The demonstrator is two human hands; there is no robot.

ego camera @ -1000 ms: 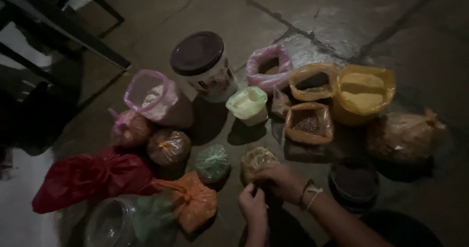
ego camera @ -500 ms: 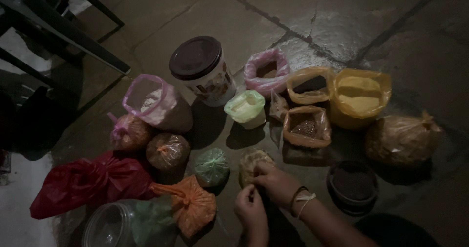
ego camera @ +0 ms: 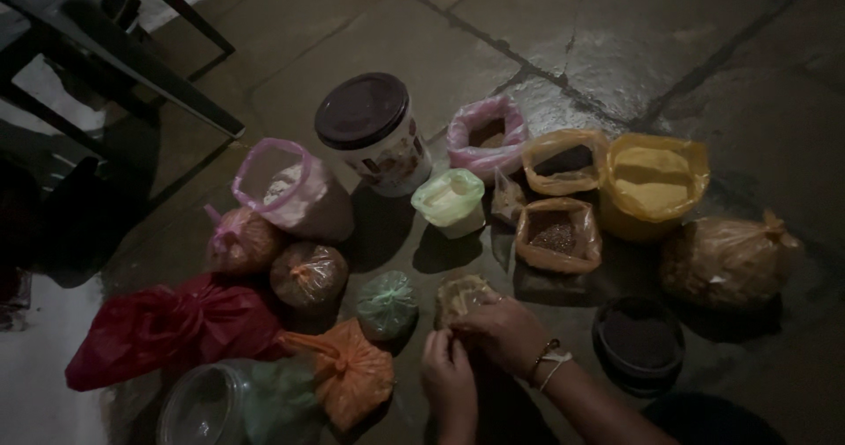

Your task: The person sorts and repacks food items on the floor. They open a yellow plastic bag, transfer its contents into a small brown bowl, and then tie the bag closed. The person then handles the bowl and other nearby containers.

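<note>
My right hand and my left hand are both closed on a small clear plastic bag of pale tan contents that rests on the stone floor. The left fingers pinch the bag's near edge; the right hand covers its right side. A tied green bag lies just left of it, and a tied orange bag sits near my left wrist. A bracelet is on my right wrist.
Many bags lie around: red, pink open, yellow open, orange open, large tan tied. A white tub with a dark lid, a dark bowl, a clear jar and a chair frame stand nearby.
Both hands stay on the small tan bag, shifting slightly as the fingers work at its edge. The view has drifted a little; the other bags have not moved.
</note>
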